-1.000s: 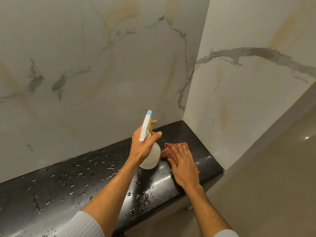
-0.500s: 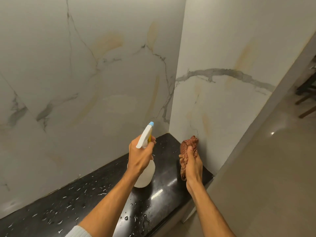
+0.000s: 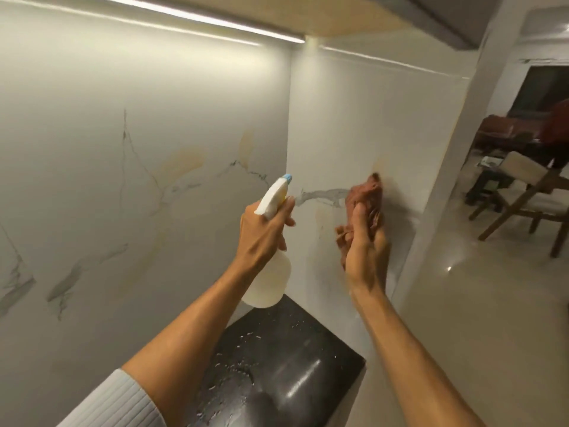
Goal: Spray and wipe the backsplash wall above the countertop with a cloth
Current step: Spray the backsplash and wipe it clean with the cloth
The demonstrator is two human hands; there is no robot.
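Observation:
The white marble backsplash (image 3: 147,155) with grey veins and yellowish stains fills the left and centre and turns a corner into a side panel (image 3: 354,124). My left hand (image 3: 261,232) grips a white spray bottle (image 3: 269,278) with a blue-tipped nozzle, lifted above the counter and aimed toward the corner. My right hand (image 3: 365,254) presses a crumpled reddish-brown cloth (image 3: 366,195) flat against the side panel, over a grey vein. The black countertop (image 3: 292,365) lies below both hands, speckled with water drops.
An LED strip (image 3: 191,16) runs under the upper cabinet. The side panel ends at a white edge (image 3: 446,186); beyond it is glossy floor, a wooden chair (image 3: 529,192) and dark furniture in another room.
Both hands rose well above the counter. The cloth went from beside the lower side panel up onto it, and the spray bottle was lifted higher. My view tilted upward.

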